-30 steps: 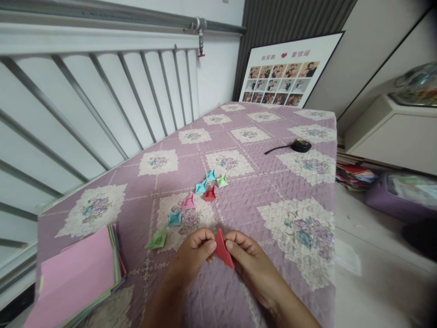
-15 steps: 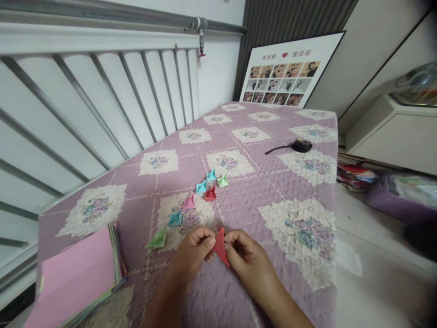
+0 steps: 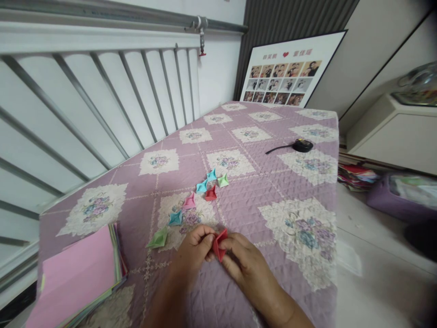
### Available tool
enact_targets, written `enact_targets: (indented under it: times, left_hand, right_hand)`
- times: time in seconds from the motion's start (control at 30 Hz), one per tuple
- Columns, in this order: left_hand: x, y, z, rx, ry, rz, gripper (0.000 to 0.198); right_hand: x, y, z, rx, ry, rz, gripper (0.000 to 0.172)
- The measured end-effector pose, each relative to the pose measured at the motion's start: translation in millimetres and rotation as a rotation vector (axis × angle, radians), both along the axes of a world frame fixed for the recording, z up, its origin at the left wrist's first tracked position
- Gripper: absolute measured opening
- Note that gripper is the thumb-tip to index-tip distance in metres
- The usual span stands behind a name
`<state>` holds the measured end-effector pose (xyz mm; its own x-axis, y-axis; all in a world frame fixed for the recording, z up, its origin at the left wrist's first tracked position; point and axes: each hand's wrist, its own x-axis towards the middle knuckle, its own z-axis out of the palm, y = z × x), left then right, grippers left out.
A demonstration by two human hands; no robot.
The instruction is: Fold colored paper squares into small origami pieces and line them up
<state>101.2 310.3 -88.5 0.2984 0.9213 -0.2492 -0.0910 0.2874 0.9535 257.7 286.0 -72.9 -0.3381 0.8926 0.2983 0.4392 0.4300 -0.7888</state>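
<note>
A small piece of folded red paper (image 3: 220,242) is held between both hands, low over the patterned cloth. My left hand (image 3: 198,246) pinches its left side between thumb and fingers. On the other side, my right hand (image 3: 241,257) has its fingers at the paper's opening; the fingertips are partly hidden by the folds. Just beyond lie several finished-looking folded paper shapes: a green one (image 3: 158,238) nearest, a blue one (image 3: 175,218), a pink one (image 3: 189,201), a red one (image 3: 210,193), and more blue and green ones farther off.
A stack of coloured paper (image 3: 80,269), pink on top, lies at the left. A black tape measure (image 3: 302,145) with a strap rests at the far right of the purple cloth (image 3: 191,159). A white radiator (image 3: 112,100) runs along the left edge; a purple basket (image 3: 389,196) stands right.
The red paper has turned and opened a little, so its hollow now shows. My right fingers have moved from its outer edge to its opening. My left hand has hardly moved.
</note>
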Motion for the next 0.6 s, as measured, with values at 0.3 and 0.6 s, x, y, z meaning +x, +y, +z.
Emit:
enact_targets:
  times: [0.3, 0.6]
  left_hand:
    - [-3.7, -3.0, 1.1, 0.235, 0.139, -0.037, 0.026]
    - [-2.0, 0.8, -5.4, 0.215, 0.138, 0.021, 0.012]
  right_hand:
    - [3.6, 0.6, -0.7, -0.013, -0.015, -0.121, 0.01]
    - [1.5, -0.8, -0.6, -0.087, 0.056, -0.138, 0.019]
